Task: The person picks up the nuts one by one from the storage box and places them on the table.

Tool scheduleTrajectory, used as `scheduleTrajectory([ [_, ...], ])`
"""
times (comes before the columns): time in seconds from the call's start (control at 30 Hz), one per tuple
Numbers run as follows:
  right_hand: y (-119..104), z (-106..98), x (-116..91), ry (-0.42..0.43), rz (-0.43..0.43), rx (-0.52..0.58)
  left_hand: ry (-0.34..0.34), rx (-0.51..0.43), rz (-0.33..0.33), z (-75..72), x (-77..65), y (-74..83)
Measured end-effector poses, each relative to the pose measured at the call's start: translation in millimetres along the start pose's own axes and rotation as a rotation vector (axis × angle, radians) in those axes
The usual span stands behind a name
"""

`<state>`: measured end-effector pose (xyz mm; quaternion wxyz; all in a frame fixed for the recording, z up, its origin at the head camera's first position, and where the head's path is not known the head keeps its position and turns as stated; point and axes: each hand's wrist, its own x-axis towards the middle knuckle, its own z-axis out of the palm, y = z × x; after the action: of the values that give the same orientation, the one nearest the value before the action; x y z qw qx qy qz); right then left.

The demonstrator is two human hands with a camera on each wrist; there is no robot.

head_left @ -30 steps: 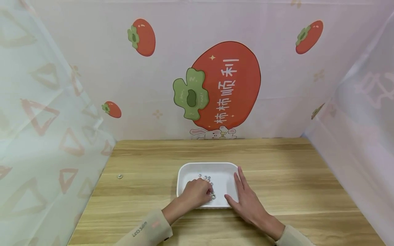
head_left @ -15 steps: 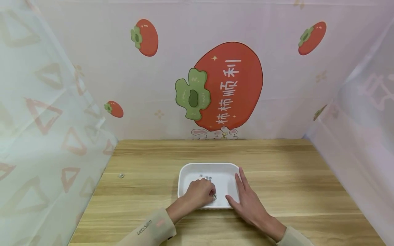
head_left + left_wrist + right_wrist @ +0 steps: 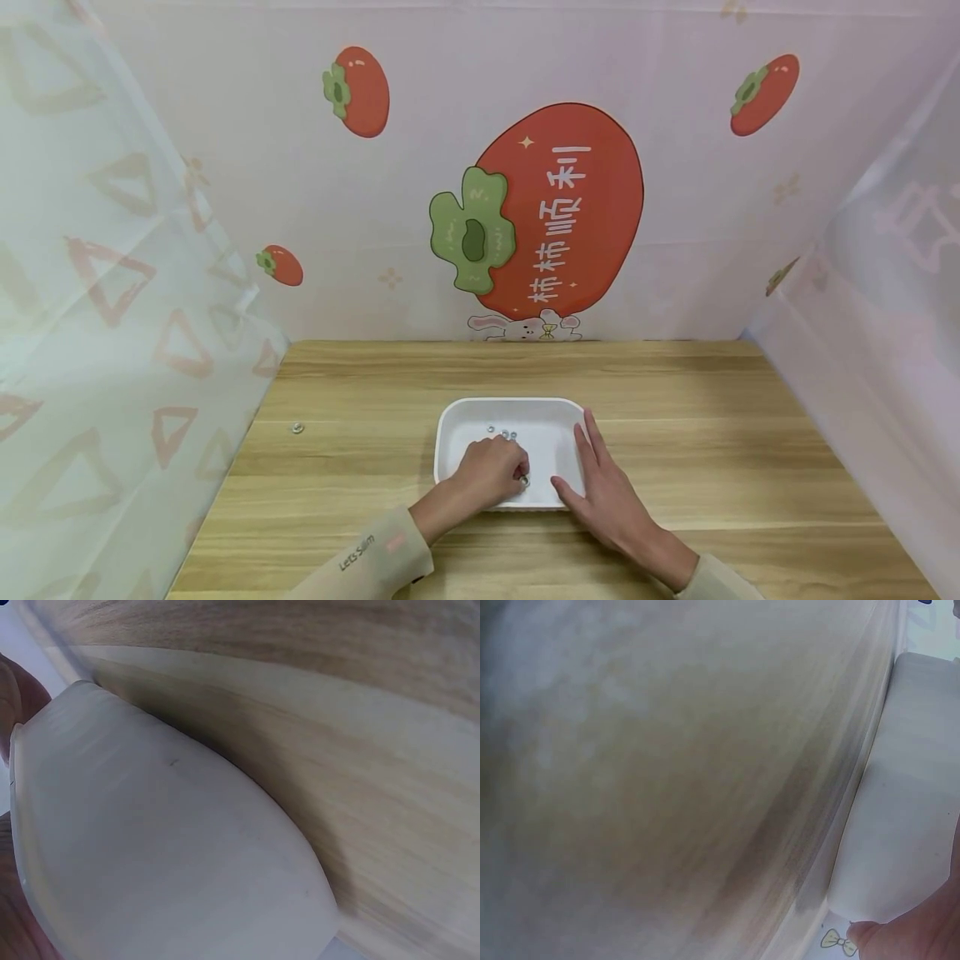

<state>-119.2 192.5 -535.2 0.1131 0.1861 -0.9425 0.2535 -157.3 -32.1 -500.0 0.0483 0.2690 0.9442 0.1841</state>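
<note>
Furthest left, toward nine o'clock from the tray, we see a lone metal piece (image 3: 297, 427) near the tabletop's (image 3: 712, 467) edge. The white tray (image 3: 542, 450) looks light and stiff, apt to slide unless steadied by its rim. Inside it, toward seven o'clock, the left hand (image 3: 491, 468) curls; whether it pinches anything we cannot tell. Small metal parts (image 3: 505, 434) lie near twelve. The metal ring (image 3: 525, 481), at five by the left fingertips, seems hard, light and slippery, best taken by its outer edge. At three, the right hand (image 3: 606, 493) rests against the rim, straight-fingered, released. The tray's walls would hem fingers in; beyond, rightward, our tabletop offers room.
</note>
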Motion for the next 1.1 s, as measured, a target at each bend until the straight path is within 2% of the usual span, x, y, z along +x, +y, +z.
scheduleTrajectory([
  [0.27, -0.1, 0.0, -0.2, 0.007, -0.006, -0.010, -0.020, 0.033, 0.002, 0.1, 2.3, 3.0],
  [0.6, -1.4, -1.3, -0.5, -0.003, 0.000, -0.008, 0.012, 0.144, 0.046, 4.0, 6.1, 3.1],
  [1.1, -0.3, -0.6, -0.2, 0.013, -0.012, -0.011, 0.027, 0.166, 0.057, 3.6, 6.2, 3.5],
])
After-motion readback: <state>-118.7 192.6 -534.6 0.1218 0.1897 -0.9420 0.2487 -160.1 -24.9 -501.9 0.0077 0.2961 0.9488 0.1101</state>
